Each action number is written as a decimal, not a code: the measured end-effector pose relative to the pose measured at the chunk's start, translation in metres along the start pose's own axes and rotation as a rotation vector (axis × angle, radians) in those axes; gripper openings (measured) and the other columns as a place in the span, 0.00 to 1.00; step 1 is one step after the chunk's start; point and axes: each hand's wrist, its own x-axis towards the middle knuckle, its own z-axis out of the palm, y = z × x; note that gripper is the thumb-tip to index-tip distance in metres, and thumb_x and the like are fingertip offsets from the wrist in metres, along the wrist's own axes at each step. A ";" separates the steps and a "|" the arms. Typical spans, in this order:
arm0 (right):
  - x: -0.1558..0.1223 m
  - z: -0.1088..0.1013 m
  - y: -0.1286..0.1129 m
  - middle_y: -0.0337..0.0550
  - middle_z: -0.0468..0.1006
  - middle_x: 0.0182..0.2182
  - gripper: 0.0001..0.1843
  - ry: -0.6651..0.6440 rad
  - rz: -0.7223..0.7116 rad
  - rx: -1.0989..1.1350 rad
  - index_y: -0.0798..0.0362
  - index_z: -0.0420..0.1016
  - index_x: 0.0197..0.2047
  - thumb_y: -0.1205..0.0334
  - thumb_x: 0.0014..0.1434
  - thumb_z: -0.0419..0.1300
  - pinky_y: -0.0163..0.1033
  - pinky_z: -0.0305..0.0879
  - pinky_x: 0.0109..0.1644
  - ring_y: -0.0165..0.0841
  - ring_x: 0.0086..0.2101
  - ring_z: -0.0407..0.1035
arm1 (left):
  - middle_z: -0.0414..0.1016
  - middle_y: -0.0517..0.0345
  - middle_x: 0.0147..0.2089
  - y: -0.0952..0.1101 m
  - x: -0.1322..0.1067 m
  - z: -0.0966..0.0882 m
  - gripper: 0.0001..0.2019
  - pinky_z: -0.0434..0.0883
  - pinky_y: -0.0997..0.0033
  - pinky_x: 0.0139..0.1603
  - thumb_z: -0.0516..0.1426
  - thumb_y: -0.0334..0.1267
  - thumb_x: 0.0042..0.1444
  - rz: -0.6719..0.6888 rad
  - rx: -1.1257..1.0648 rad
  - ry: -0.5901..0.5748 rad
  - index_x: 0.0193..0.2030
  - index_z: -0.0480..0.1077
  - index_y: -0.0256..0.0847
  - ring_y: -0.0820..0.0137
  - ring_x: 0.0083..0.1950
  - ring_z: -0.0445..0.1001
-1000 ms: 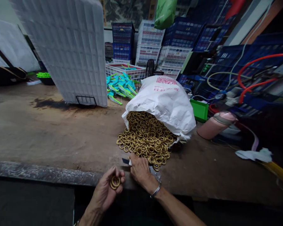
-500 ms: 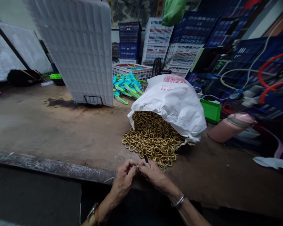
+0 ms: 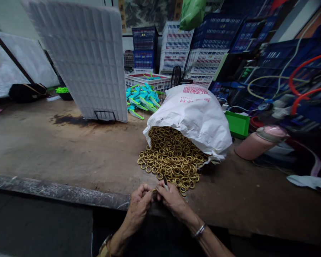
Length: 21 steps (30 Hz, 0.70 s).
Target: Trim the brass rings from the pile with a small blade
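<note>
Over the table's front edge, my left hand (image 3: 139, 206) is closed, pinching a brass-coloured ring (image 3: 154, 191) between thumb and fingers. My right hand (image 3: 175, 202) meets it at the ring, its fingers wrapped round a thin knife-like tool (image 3: 165, 182) with a dark upper end and a paler part below. What the tool's lower end touches is hidden by the fingers. Just beyond both hands lies a heap of the same rings (image 3: 173, 164), spilling from the mouth of a white woven sack (image 3: 192, 114) that rests on its side.
A tall white ribbed panel (image 3: 82, 64) stands on the worktable (image 3: 69, 157) at left. Turquoise and green plastic parts (image 3: 143, 98) are piled behind the sack. To the right are a pink bottle (image 3: 259, 142) and a green tray (image 3: 237, 124). Stacked crates (image 3: 175, 46) line the back.
My hands have drawn slightly apart, and more of the ring shows between them. The view has shifted a little; the sack and heap stay in place.
</note>
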 end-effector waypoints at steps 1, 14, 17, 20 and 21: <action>0.001 0.000 0.000 0.30 0.61 0.15 0.12 0.014 -0.009 -0.014 0.53 0.61 0.23 0.55 0.52 0.49 0.29 0.46 0.20 0.21 0.15 0.47 | 0.62 0.68 0.20 0.000 0.000 -0.001 0.12 0.49 0.81 0.17 0.56 0.47 0.48 -0.031 -0.007 -0.004 0.30 0.62 0.39 0.82 0.17 0.52; -0.001 -0.001 -0.013 0.32 0.61 0.15 0.12 0.031 -0.120 -0.180 0.52 0.60 0.21 0.58 0.53 0.48 0.31 0.52 0.26 0.25 0.20 0.55 | 0.61 0.68 0.20 0.000 -0.003 -0.004 0.13 0.46 0.83 0.14 0.53 0.48 0.51 -0.147 -0.167 -0.126 0.29 0.59 0.39 0.83 0.15 0.50; -0.001 0.000 -0.014 0.32 0.61 0.16 0.13 0.018 -0.134 -0.203 0.53 0.60 0.22 0.58 0.55 0.46 0.30 0.53 0.26 0.25 0.20 0.55 | 0.61 0.68 0.21 0.001 -0.003 -0.005 0.14 0.44 0.84 0.14 0.54 0.48 0.51 -0.153 -0.213 -0.129 0.28 0.59 0.39 0.84 0.15 0.50; -0.002 0.000 -0.011 0.34 0.64 0.19 0.11 0.068 -0.175 -0.347 0.53 0.62 0.25 0.61 0.56 0.45 0.31 0.53 0.28 0.27 0.22 0.58 | 0.61 0.68 0.21 -0.001 -0.004 -0.004 0.15 0.44 0.84 0.14 0.54 0.49 0.51 -0.124 -0.235 -0.105 0.28 0.58 0.40 0.84 0.15 0.50; -0.003 0.000 -0.010 0.35 0.65 0.20 0.10 0.083 -0.200 -0.438 0.53 0.63 0.27 0.63 0.55 0.45 0.31 0.53 0.29 0.27 0.24 0.59 | 0.61 0.68 0.22 -0.002 -0.003 -0.004 0.14 0.45 0.84 0.14 0.54 0.49 0.51 -0.107 -0.230 -0.089 0.28 0.58 0.40 0.84 0.15 0.50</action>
